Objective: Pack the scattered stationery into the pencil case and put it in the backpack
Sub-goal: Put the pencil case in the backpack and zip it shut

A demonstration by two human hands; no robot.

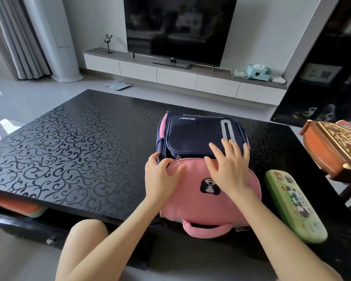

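A glossy black counter (73, 151) with a swirly vine pattern is seen in a living room, pretty bare apart from the task stuff. A pink and navy backpack (203, 171) is laid flat near the front edge, handle toward the person. The left hand (160, 177) is curled over the pink pocket's zipper corner, grip loosely clenched on the fabric edge. The right hand (229, 169) is spread flat on the pack, grip released. A green pencil case (294, 205) is left closed on the counter just beside the backpack, on the right. A dark TV (178, 29) is parked on a low white cabinet (176, 76) behind; grey tiled floor (14, 98) all round.
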